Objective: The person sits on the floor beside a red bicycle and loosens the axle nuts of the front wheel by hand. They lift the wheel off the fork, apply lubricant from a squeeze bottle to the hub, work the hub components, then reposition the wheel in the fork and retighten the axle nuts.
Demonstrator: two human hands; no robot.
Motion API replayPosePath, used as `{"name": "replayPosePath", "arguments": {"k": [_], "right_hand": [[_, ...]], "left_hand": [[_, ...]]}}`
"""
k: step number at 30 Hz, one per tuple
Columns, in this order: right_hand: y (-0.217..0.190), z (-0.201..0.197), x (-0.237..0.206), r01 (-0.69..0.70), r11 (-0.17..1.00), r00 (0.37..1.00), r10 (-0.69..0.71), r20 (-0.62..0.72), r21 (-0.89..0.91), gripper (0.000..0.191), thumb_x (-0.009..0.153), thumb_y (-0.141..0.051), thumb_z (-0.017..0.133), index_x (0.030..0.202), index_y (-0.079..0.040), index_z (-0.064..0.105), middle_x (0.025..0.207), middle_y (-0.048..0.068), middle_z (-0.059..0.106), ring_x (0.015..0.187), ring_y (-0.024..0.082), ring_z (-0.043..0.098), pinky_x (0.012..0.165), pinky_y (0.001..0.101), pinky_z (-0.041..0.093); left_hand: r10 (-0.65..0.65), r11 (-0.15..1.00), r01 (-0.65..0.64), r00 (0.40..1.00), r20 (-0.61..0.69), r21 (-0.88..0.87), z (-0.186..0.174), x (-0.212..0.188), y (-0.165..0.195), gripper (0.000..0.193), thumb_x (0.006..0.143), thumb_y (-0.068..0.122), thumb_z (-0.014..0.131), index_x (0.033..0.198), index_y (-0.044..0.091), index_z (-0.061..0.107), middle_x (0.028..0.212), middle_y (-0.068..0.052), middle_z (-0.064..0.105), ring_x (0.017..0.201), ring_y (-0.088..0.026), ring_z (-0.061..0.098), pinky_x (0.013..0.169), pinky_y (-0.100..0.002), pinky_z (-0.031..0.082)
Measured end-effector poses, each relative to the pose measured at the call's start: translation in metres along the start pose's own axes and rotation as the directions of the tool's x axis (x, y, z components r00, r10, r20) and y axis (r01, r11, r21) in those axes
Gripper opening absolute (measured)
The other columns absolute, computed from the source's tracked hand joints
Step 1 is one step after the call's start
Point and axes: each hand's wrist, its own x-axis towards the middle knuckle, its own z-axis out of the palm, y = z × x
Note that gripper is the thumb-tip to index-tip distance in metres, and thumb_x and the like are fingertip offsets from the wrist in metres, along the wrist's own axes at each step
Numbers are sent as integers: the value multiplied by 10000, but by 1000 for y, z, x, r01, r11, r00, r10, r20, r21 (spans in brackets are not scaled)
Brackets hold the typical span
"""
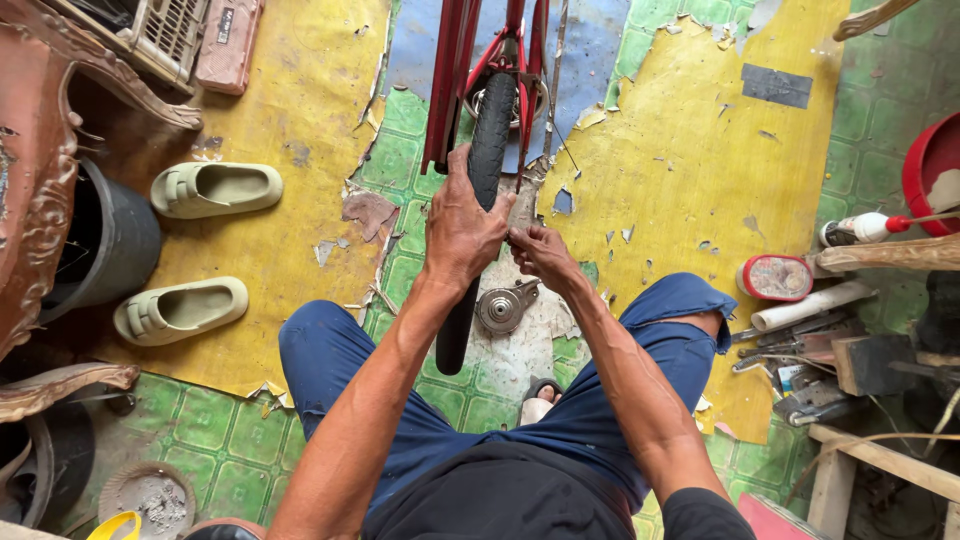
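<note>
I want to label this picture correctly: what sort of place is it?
Probably a small home workshop used for bicycle repair. The left hand grips a bicycle tyre on a red frame, metal tools lie on the worn, peeling floor, and sandals sit nearby.

Upper bicycle frame (455, 60) beyond the top edge; tyre (487, 150) partly under left hand (462, 228).

Daylight falls on a worn floor of green patterned tiles (215, 440) under peeling yellow sheeting (690, 150) and a blue patch (590, 40), with carved reddish wooden furniture (35, 170) at left and a wooden bench frame (880, 465) at lower right
</note>
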Motion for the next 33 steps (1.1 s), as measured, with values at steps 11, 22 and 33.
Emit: {"name": "replayPosePath", "arguments": {"k": [11,22,33], "right_hand": [[45,166,-42,-60,998,991,58,-124,-11,300,912,-391,711,1007,-108,681,829,-20,688,719,88,649,549,266,499],[65,190,-41,100,984,991,-111,-69,-150,237,898,-294,776,1007,-103,687,856,-12,706,730,65,652,550,237,524],[75,208,-47,46,981,996,-60,-70,-186,313,1007,-386,620,934,-90,689,795,8,712,638,69,641,477,232,463]], "left_hand": [[24,1000,-24,1000,-11,1,-152,-57,-71,747,829,193,811,1414,59,366,1111,-269,707,1020,-437,705,894,-503,536],[12,1000,-12,1000,-3,-18,-169,-72,-83,729,838,187,797,1416,64,371,1100,-244,711,987,-397,726,885,-487,551],[36,999,-36,999,-13,-2,-189,-80,-102,742,837,195,816,1414,55,371,1088,-250,712,1000,-418,717,893,-494,544]]}}
